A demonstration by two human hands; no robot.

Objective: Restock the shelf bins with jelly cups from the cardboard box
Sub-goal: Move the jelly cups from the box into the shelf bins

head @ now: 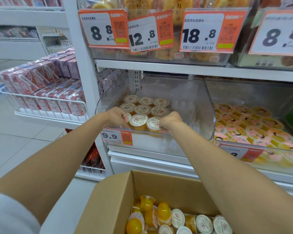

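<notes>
Left hand (pixel 116 118) and right hand (pixel 172 120) each pinch one of the jelly cups (pixel 155 124) in the clear bin's (pixel 210 115) near row, beyond the cardboard box (pixel 112 191), where crowding could tip cups over the front lip.

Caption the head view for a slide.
Left hand and right hand each grip a jelly cup at the front of the bin, above a box of more.

white metal shelving (pixel 176 68), pale tiled floor (pixel 15 141)
</notes>
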